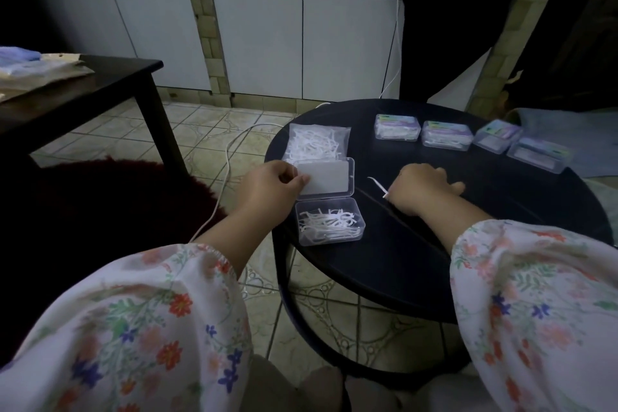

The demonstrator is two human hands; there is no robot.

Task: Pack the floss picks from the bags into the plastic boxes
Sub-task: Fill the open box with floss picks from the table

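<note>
**Packing floss picks at the round table**

Looking down from the head camera: the left hand (272,186) pinches the left edge of the open box's lid (326,177), thumb and fingers curled round that rim. The lid lies flat, flipped back, and the box's tray (329,221) sits just in front of it with a heap of white floss picks (326,221) inside – right below the left hand's fingertips.

Behind the lid, touching it, is a clear bag (316,141) still stuffed with picks.

The right hand (419,191) rests knuckles-up on the dark round table (485,264), well to the right of the box. Its fingers are curled and one single floss pick (378,187) sticks out from its left side toward the box – it looks pinched there, though the grip itself is hidden under the hand.

Along the far edge of the table, four closed boxes (443,134) stand in a row, apart from both hands. Both forearms wear floral sleeves (535,294).
</note>
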